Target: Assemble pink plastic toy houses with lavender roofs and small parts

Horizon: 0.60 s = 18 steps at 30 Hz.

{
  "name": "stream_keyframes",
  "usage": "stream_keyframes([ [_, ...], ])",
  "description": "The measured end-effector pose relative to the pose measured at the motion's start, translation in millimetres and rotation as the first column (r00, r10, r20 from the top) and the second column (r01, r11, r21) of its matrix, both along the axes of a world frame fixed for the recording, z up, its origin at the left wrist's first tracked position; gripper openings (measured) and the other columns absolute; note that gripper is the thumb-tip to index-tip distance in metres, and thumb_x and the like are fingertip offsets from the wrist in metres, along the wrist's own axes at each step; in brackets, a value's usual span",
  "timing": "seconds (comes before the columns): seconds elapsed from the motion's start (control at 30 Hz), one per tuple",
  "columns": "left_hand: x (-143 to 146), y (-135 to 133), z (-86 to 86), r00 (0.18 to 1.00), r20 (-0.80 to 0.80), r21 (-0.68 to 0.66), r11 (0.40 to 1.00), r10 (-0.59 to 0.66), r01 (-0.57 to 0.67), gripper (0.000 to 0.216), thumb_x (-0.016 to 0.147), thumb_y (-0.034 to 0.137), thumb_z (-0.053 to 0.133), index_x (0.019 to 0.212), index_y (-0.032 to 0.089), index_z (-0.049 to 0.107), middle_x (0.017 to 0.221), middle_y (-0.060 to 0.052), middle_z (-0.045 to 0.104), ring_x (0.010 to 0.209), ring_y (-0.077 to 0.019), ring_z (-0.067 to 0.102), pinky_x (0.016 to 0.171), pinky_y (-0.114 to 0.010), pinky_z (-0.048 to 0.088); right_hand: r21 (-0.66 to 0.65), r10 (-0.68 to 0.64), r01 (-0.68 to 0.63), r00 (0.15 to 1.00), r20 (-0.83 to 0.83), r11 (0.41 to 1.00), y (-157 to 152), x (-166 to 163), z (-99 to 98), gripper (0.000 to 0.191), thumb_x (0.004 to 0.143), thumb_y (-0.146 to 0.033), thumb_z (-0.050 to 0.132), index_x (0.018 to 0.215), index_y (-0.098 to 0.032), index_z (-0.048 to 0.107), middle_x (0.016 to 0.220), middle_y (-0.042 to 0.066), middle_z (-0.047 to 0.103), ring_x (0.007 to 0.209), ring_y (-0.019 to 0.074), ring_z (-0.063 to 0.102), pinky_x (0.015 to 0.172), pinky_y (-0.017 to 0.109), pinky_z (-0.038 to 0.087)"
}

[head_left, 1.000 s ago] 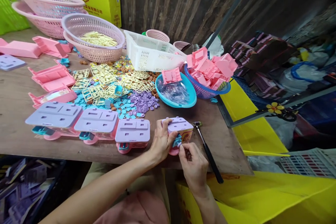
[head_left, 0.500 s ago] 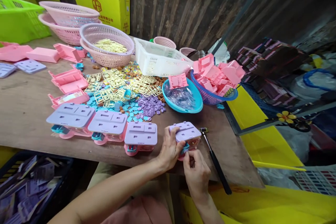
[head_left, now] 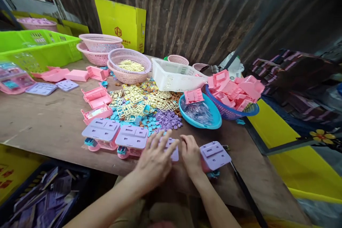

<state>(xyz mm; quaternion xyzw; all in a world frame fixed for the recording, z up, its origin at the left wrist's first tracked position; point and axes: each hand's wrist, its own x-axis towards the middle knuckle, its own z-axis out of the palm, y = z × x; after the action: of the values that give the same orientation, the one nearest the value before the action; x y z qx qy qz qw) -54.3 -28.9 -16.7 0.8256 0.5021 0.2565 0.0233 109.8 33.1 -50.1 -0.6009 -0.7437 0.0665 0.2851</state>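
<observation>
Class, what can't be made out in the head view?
In the head view:
Third purple-lidded box: largely hidden by the left hand.
Right hand: palm hidden by its back.
Hammer: partly hidden by the rightmost box.
Pink toy: cut off by the left edge.
Yellow carton at back: lower print too small.

left hand (head_left: 156,157) — spread — over a lilac lid (head_left: 175,154); right hand (head_left: 191,153) beside it

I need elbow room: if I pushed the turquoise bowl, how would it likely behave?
The turquoise bowl looks like smooth plastic, so it would probably slide. The pink part at its far side may slip. The clear pieces inside seem loose, so they would likely shift.
</observation>
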Motion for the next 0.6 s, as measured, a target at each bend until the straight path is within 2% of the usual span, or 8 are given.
stream_keyframes([
  [0.07, -24.0, 9.4, 2.8, 0.989, -0.140, -0.093, 0.994, 0.044, -0.057, 0.053, 0.080, 0.031, 0.056, 0.132, 0.025, 0.043, 0.144, -0.012, 0.034, 0.132, -0.0321, 0.030, 0.107, -0.054, 0.023, -0.061, -0.055, 0.057, 0.998, 0.023, 0.996, 32.5, -18.4, -6.6, 0.027, 0.083, -0.008, 0.038, 0.099, -0.016, 0.058, 0.097, 0.009, 0.058, 0.087, 0.0188, 0.060, 0.075, 0.028, 0.046],
  [0.13, -33.2, 11.7, 0.2, 0.975, -0.223, -0.165, 0.985, 0.003, -0.040, 0.061, 0.078, 0.039, 0.059, 0.134, 0.024, 0.041, 0.141, -0.015, 0.038, 0.130, -0.0332, 0.034, 0.105, -0.052, 0.027, -0.096, -0.095, 0.100, 0.994, 0.059, 0.990, 56.7, -29.6, -12.8, 0.029, 0.080, -0.007, 0.044, 0.103, -0.016, 0.058, 0.101, 0.011, 0.057, 0.087, 0.0192, 0.060, 0.074, 0.028, 0.045],
  [0.27, -20.8, -2.6, -11.9, 0.975, -0.222, -0.229, 0.971, 0.011, -0.063, 0.066, 0.079, 0.044, 0.058, 0.137, 0.022, 0.036, 0.135, -0.020, 0.043, 0.126, -0.0351, 0.039, 0.099, -0.052, 0.034, -0.156, -0.109, 0.132, 0.983, 0.148, 0.979, 73.1, -33.9, -22.1, 0.024, 0.078, -0.007, 0.051, 0.097, -0.018, 0.060, 0.096, 0.008, 0.058, 0.085, 0.0187, 0.060, 0.072, 0.026, 0.043],
  [0.37, -10.2, -15.8, -23.2, 0.990, -0.117, -0.236, 0.966, 0.075, -0.101, 0.069, 0.076, 0.042, 0.062, 0.137, 0.026, 0.034, 0.133, -0.019, 0.043, 0.122, -0.0368, 0.042, 0.095, -0.055, 0.036, -0.171, -0.103, 0.136, 0.977, 0.189, 0.976, 68.5, -25.3, -27.5, 0.016, 0.079, -0.008, 0.050, 0.089, -0.015, 0.060, 0.088, 0.009, 0.060, 0.080, 0.0181, 0.059, 0.067, 0.025, 0.041],
  [0.47, -10.3, -23.2, -34.5, 0.991, 0.104, -0.241, 0.969, 0.082, -0.055, 0.073, 0.072, 0.035, 0.067, 0.137, 0.030, 0.033, 0.132, -0.015, 0.042, 0.120, -0.0343, 0.042, 0.096, -0.054, 0.038, -0.171, -0.081, 0.115, 0.977, 0.195, 0.978, 61.7, -14.1, -32.9, 0.014, 0.080, -0.009, 0.047, 0.077, -0.015, 0.060, 0.076, 0.006, 0.059, 0.072, 0.0160, 0.058, 0.063, 0.024, 0.039],
  [0.6, -14.4, -25.5, -43.5, 0.890, 0.448, -0.316, 0.946, 0.088, 0.066, 0.074, 0.068, 0.026, 0.067, 0.133, 0.027, 0.033, 0.125, -0.011, 0.040, 0.115, -0.0283, 0.046, 0.094, -0.044, 0.045, -0.141, -0.031, 0.054, 0.987, 0.158, 0.989, 55.4, -7.2, -39.4, 0.021, 0.081, -0.009, 0.043, 0.068, -0.016, 0.058, 0.072, 0.004, 0.059, 0.069, 0.0144, 0.056, 0.063, 0.023, 0.039],
])
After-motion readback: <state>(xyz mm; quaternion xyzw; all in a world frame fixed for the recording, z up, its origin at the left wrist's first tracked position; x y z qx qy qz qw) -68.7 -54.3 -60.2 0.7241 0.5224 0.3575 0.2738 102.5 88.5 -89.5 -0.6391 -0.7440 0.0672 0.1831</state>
